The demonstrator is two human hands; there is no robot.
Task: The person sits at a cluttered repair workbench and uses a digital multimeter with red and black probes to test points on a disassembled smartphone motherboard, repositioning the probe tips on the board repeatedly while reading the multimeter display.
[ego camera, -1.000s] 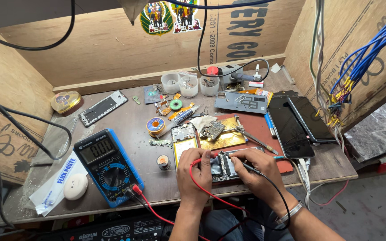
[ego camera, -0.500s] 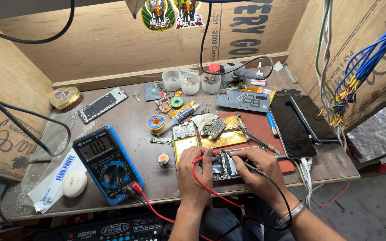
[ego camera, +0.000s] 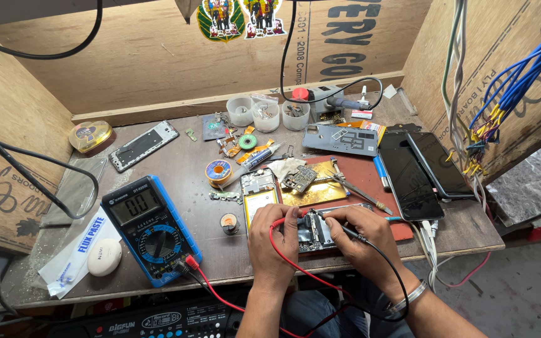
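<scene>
My left hand (ego camera: pixel 272 245) pinches a red probe (ego camera: pixel 283 222), whose red lead runs down to a blue multimeter (ego camera: pixel 150 227) at the front left. In my right hand (ego camera: pixel 364 241) is a black probe (ego camera: pixel 339 228) with a black lead. Both probe tips rest on an opened phone's circuit board (ego camera: pixel 311 228) lying between my hands at the bench's front edge. The board sits on a reddish-brown mat (ego camera: pixel 383 188). The meter's display (ego camera: pixel 135 205) is lit.
Two dark phones (ego camera: pixel 424 172) lie at right beside hanging blue wires (ego camera: pixel 515 81). A phone frame (ego camera: pixel 143 145), solder spool (ego camera: pixel 218 171), three small white cups (ego camera: pixel 267 114), a grey back cover (ego camera: pixel 340 140), tweezers (ego camera: pixel 355 191) and a white flux tube (ego camera: pixel 73 253) litter the wooden bench (ego camera: pixel 176 169).
Both hands stay on the board with the probes. The view has shifted slightly.
</scene>
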